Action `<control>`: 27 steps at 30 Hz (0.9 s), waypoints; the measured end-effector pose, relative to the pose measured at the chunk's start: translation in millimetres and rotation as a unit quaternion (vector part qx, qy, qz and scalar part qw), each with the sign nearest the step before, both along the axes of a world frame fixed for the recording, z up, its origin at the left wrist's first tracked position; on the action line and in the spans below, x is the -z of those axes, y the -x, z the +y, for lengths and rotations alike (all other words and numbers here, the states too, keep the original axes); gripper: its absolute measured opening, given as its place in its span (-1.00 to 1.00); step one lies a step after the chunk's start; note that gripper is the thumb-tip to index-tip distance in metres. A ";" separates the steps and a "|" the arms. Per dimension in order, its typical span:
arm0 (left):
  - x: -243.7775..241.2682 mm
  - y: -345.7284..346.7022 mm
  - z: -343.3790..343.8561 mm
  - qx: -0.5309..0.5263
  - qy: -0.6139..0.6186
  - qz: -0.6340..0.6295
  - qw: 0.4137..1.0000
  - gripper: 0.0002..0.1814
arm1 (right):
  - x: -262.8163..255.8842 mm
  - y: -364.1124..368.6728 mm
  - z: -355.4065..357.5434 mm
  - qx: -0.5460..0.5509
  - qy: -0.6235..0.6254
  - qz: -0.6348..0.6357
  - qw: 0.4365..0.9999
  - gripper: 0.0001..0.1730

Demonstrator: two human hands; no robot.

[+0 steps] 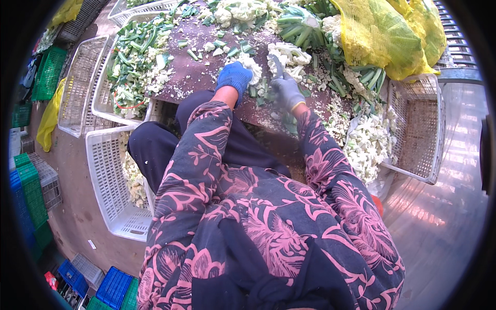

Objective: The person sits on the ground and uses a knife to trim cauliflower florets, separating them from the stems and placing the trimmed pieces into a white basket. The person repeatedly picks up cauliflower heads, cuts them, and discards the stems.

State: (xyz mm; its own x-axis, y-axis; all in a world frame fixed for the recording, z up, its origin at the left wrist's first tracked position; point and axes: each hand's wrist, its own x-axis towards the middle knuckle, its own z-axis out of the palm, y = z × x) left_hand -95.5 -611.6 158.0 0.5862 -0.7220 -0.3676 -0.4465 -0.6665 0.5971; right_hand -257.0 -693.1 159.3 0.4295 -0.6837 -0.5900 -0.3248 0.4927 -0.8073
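Observation:
My left hand (pixel 235 79), in a blue knit glove, is closed at the edge of a piece of cauliflower (pixel 250 69) and seems to grip it. A grey glove covers my right hand (pixel 288 91), which holds a knife (pixel 276 65) with its blade pointing away from me. Just beyond the blade lies a larger cut cauliflower head (pixel 291 56). Both hands are over a table with a dark reddish cover (pixel 186 83), strewn with white crumbs and cut green stalks. The glove hides most of the knife's handle.
At the left stands a white crate of leaves and trimmings (pixel 135 66). Another white crate (pixel 112 182) by my knee holds cauliflower bits. Cut florets (pixel 370 143) pile up at the right, beside a white crate (pixel 416 128). Yellow mesh bags (pixel 383 42) lie beyond, near leafy cauliflower heads (pixel 304 27).

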 end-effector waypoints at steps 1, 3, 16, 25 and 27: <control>-2.4 -0.9 0.2 -0.010 0.012 0.004 1.000 -0.42 | -1.6 0.5 -0.1 -0.014 0.019 -0.003 1.000 -0.75; -6.9 -1.9 1.1 -0.019 0.037 0.010 0.999 -0.42 | -11.3 2.4 0.4 -0.042 0.058 -0.008 0.997 -0.67; -84.3 18.1 38.9 0.102 0.272 -0.274 0.917 -0.70 | -61.1 -56.3 20.8 0.061 0.029 -0.228 0.971 -0.76; -138.3 -11.0 53.7 -0.044 0.470 0.268 0.840 -0.22 | -115.4 -42.3 17.5 -0.115 0.146 -0.203 0.961 -0.83; -143.0 -15.0 63.2 0.022 0.411 0.286 0.865 -0.32 | -120.8 -46.7 19.6 -0.173 0.194 -0.159 0.952 -0.78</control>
State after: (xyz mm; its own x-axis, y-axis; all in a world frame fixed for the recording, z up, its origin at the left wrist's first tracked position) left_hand -80.5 -548.5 301.0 0.4438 -0.8941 0.0592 0.0659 0.0985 0.9930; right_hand -210.3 -673.5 280.1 0.7836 -0.6087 -0.1244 -0.1219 0.0457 -0.9915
